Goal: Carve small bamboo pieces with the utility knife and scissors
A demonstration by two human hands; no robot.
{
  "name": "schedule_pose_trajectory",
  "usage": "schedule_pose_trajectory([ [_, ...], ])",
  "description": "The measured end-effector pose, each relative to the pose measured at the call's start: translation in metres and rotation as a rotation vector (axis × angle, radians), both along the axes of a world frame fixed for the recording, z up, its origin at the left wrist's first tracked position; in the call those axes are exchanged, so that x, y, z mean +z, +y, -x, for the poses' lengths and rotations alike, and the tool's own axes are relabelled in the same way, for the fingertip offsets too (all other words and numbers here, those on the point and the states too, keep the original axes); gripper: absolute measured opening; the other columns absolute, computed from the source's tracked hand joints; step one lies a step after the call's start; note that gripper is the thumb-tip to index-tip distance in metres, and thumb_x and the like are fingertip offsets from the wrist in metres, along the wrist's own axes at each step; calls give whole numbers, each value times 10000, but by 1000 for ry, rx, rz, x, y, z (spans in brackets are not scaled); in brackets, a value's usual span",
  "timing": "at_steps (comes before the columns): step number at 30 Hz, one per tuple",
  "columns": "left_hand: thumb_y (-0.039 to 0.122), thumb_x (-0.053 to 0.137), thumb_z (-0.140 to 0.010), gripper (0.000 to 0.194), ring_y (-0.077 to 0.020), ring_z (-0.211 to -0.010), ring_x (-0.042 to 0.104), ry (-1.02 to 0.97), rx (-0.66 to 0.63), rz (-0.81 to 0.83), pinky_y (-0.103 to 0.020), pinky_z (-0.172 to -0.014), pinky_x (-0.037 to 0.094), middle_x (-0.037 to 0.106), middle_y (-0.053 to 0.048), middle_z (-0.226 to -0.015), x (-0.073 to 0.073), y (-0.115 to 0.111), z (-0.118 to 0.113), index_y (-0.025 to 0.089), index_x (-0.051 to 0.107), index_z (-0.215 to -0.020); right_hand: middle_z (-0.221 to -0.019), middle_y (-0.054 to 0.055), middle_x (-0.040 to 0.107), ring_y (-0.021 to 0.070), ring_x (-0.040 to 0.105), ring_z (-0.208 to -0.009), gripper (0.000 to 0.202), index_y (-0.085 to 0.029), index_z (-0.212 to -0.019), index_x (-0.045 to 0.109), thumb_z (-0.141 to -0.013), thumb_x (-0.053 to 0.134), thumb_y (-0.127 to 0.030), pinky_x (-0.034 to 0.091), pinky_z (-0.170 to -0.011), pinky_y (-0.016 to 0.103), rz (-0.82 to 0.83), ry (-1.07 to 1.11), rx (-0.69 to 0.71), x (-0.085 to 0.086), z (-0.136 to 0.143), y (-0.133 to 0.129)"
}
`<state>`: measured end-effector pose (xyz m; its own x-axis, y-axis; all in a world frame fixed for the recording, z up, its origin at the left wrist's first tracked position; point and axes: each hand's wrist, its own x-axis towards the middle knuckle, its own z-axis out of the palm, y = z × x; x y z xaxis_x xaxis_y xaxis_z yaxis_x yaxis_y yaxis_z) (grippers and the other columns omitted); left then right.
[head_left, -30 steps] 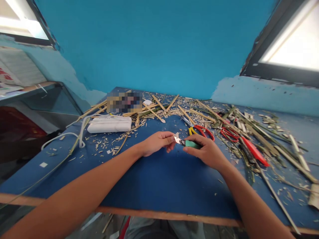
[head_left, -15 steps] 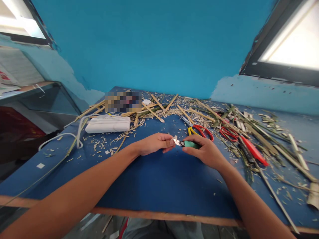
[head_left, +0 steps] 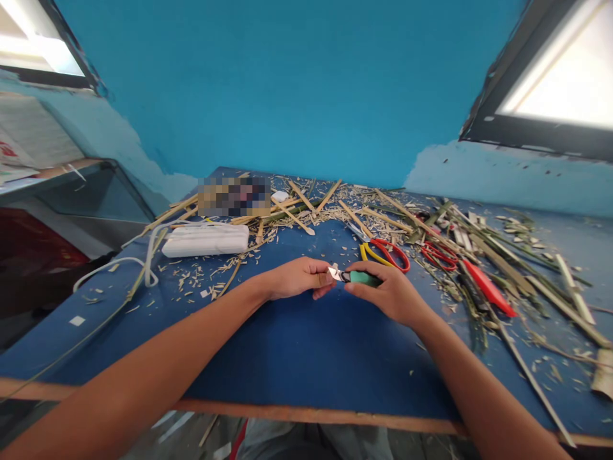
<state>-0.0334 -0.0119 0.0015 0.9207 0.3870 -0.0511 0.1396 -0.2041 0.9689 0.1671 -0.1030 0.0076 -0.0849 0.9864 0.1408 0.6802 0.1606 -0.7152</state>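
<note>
My right hand [head_left: 390, 291] is closed round the green handle of a utility knife [head_left: 363, 278], whose short shiny blade [head_left: 334, 273] points left. My left hand [head_left: 301, 278] is pinched shut on a small white piece [head_left: 335, 266] at its fingertips, right against the blade; most of the piece is hidden by the thumb and glare. Both hands are just above the blue table. Beyond my right hand lie red-handled scissors [head_left: 393, 255] and a yellow-handled tool [head_left: 376, 253], their handles overlapping.
A white power strip [head_left: 205, 241] with its cable sits on the left. Bamboo strips [head_left: 294, 217] and shavings cover the table's back. On the right lie another red-handled pair of scissors [head_left: 439, 255], a red-handled tool [head_left: 488, 287] and split bamboo [head_left: 502, 262]. The blue wall [head_left: 306, 89] stands behind.
My right hand has shifted slightly left with the utility knife, bringing the blade closer to my left fingertips. The left hand has hardly moved.
</note>
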Motion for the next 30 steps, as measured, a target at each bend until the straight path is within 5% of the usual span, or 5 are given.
schedule_pose_trajectory([
  [7,459,468,-840,346,-95,-586,444,-19,41,20,-220,-613,343,500,18,-592,-2,-1,-2,138,523,-724,-906,19,690,207,627,-821,333,-258,-989,649,-726,620,-460,471,-774,339,-13,-46,-40,-2,1,3],
  [13,446,522,-814,319,-87,-568,455,-92,202,187,-214,-578,338,521,20,-601,-5,-2,-3,129,547,-781,-956,23,681,204,618,-859,331,-255,-988,646,-716,637,-444,472,-773,323,-134,-22,-107,-6,6,7],
  [18,439,565,-785,315,-89,-564,477,-93,211,266,-215,-564,339,538,16,-601,-5,-3,-4,124,557,-784,-860,26,680,188,619,-744,322,-236,-933,656,-686,661,-442,477,-686,303,-232,-3,-149,-10,9,7],
  [30,430,597,-765,316,-96,-621,534,-208,297,339,-248,-623,419,607,-26,-711,-8,-5,-10,118,586,-811,-892,26,691,204,619,-812,342,-219,-966,658,-706,636,-440,470,-697,291,-54,16,-75,-1,3,4],
])
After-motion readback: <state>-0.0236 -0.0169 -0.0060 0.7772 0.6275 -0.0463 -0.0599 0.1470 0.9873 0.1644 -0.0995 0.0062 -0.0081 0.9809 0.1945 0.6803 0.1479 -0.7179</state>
